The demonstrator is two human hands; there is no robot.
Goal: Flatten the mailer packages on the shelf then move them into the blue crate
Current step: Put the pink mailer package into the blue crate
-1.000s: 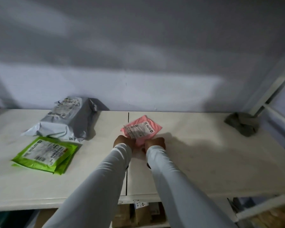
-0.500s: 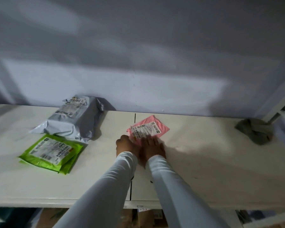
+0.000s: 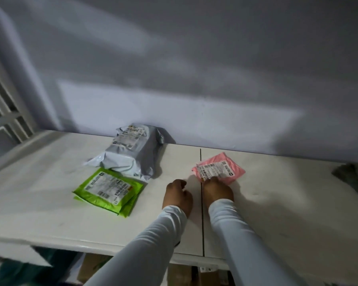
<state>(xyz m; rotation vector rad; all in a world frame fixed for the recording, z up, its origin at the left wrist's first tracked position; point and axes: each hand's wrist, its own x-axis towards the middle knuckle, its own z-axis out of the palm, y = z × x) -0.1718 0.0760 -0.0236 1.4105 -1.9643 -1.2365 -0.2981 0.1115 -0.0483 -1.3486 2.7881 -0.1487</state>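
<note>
Nearest: two pale sleeves are reaching forward over the front edge of the white shelf [image 3: 50, 213], one on either side of the dark seam in the board.

Left hand [image 3: 178, 197] is hanging just left of the seam, fingers loosely curled, holding nothing, touching no mailer.

Right hand [image 3: 217, 191] is sitting just right of the seam, its fingertips [image 3: 212, 179] lying on the near edge of the pink mailer [image 3: 219, 169]. Whether they are pressing flat or pinching that edge, I cannot tell.

The pink mailer is lying directly ahead of the right hand, long axis slanting from near-left to far-right, label up. Right hand is the nearer one; the left would have to cross the seam.

Off to the left, well apart from both hands: green mailer [image 3: 110, 190] lying flat, and behind it, touching, the puffy grey mailer [image 3: 130, 149] against the wall.

Blue crate is not showing. Judging: flattening is underway on the pink one; nothing looks moved yet.
</note>
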